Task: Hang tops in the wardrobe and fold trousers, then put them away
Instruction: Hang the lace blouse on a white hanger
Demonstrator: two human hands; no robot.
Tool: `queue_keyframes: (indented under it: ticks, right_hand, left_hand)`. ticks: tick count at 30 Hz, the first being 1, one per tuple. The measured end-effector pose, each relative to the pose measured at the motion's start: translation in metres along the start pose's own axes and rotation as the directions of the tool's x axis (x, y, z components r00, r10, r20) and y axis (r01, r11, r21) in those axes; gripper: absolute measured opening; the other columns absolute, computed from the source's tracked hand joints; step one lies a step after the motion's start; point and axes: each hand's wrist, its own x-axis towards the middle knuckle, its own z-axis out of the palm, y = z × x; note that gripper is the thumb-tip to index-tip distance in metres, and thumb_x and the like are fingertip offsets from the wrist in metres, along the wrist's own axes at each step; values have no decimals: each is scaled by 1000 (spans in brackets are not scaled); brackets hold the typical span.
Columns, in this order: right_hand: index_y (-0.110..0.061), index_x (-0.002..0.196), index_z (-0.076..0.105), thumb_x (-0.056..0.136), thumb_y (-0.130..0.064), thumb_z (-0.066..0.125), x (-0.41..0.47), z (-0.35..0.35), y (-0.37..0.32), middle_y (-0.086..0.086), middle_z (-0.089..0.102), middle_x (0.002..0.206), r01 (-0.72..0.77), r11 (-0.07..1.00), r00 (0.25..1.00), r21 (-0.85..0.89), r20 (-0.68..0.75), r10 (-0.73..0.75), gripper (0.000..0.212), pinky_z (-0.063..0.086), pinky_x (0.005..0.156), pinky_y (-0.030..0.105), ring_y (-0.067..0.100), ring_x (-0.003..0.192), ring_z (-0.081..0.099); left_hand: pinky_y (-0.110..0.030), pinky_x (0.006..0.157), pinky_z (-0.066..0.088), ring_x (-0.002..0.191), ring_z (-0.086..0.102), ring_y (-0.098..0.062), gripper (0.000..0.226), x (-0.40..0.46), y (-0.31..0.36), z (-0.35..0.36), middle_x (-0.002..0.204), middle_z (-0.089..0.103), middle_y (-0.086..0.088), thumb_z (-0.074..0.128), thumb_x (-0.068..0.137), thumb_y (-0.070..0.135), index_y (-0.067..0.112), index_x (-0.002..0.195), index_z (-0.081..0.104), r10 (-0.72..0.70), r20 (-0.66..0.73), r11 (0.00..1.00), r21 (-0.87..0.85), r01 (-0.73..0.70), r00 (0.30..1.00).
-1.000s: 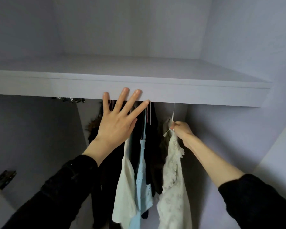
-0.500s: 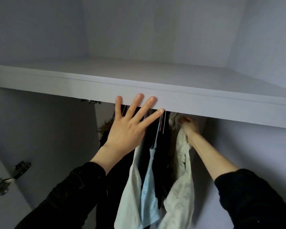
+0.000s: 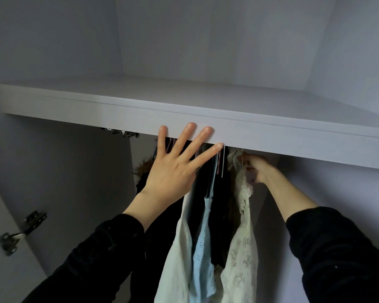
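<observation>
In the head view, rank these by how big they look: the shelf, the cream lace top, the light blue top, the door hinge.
1. shelf
2. cream lace top
3. light blue top, partly hidden, so unsure
4. door hinge, smallest

At frame centre hang a cream lace-patterned top [image 3: 241, 248], a pale blue eyelet-embroidered top [image 3: 202, 248] and a plain pale mint-white top [image 3: 176, 254] — black garments [image 3: 206, 182] behind.

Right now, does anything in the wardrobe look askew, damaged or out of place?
Nothing stands out. The left hand is spread open before the shelf edge; the right hand grips the top of the cream lace top, which hangs straight beside the blue top.
</observation>
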Motion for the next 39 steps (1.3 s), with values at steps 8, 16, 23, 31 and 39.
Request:
queue_keyframes:
  ticks: [8, 16, 23, 31, 39]
  right_hand:
    - [-11, 114, 62, 95, -24, 50, 5, 5, 3, 0, 53, 109, 146, 985, 988, -86, 65, -141, 25, 39, 83, 30, 14, 94, 53]
    - [-4, 125, 48, 88, 4, 43, -16, 25, 38, 15, 55, 125, 432, 826, 897, -362, 82, -434, 38, 42, 100, 37, 29, 116, 53]
    - [-19, 148, 27, 94, -2, 41, -28, 36, 45, 7, 40, 147, 469, 786, 880, -402, 140, -453, 58, 40, 102, 34, 28, 127, 47]
    - [-22, 141, 37, 100, -15, 31, -21, 55, 35, 5, 52, 131, 402, 845, 913, -352, 220, -343, 42, 44, 92, 27, 25, 116, 53]
    - [-12, 150, 17, 98, -22, 42, -33, 69, 73, 7, 31, 152, 239, 896, 971, -374, 103, -216, 59, 35, 100, 27, 28, 133, 40]
  left_hand:
    - [-64, 110, -4, 146, -4, -28, 98, 0, 1, 4, 156, 13, -2, 65, 74, 7, 33, 149, 8, -9, -10, 1000, -6, 9, 1000]
    - [-65, 110, -1, 145, 5, -31, 95, 0, 2, 1, 155, 13, -2, 62, 75, 6, 33, 149, 8, -13, -13, 1000, -13, 13, 1000]
    - [-66, 108, 0, 143, 11, -34, 89, 0, 6, -5, 155, 13, -3, 61, 78, 7, 31, 148, 12, -28, -8, 999, -24, 28, 1000]
    - [-66, 108, 1, 143, 10, -34, 93, 0, 8, -14, 155, 9, -3, 65, 76, 9, 30, 149, 11, -40, 42, 999, -26, 41, 998]
    - [-65, 108, 1, 143, 8, -36, 88, 0, 15, -25, 155, 8, -6, 65, 77, 12, 26, 149, 16, -66, 139, 998, -6, 67, 988]
